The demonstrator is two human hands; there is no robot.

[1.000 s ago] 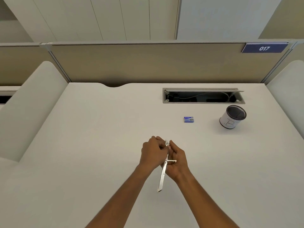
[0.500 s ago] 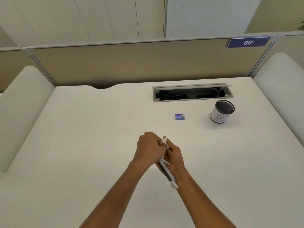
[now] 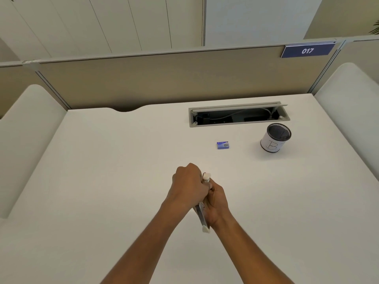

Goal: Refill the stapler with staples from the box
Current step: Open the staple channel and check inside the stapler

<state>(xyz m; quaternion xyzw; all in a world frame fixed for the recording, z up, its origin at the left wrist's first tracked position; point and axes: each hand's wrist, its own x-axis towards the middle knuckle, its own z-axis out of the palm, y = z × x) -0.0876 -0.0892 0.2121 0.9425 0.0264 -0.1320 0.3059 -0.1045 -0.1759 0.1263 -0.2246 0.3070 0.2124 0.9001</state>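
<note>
— Since a second ago the stapler (image 3: 202, 214) has swung round: its near tip, then beside the left forearm, now lies against the right wrist.
— Who holds it?
— Both hands. The left hand (image 3: 189, 188) curls over the upper half and the right hand (image 3: 216, 203) wraps it from beneath. It is held over the desk (image 3: 102, 181), nearer the person than the staple box (image 3: 222, 145) and a little left of it.
— Any writing?
— The box is blue, its print too small to read. Right of the box stands a black mesh pen cup (image 3: 275, 138), its white wrap marked "B". Far beyond the box, to its right, a dark blue sign (image 3: 307, 50) reads "017".
— And the room?
— A white desk, with an open cable hatch (image 3: 238, 116) just beyond the box and a beige partition (image 3: 164, 78) behind that.
</note>
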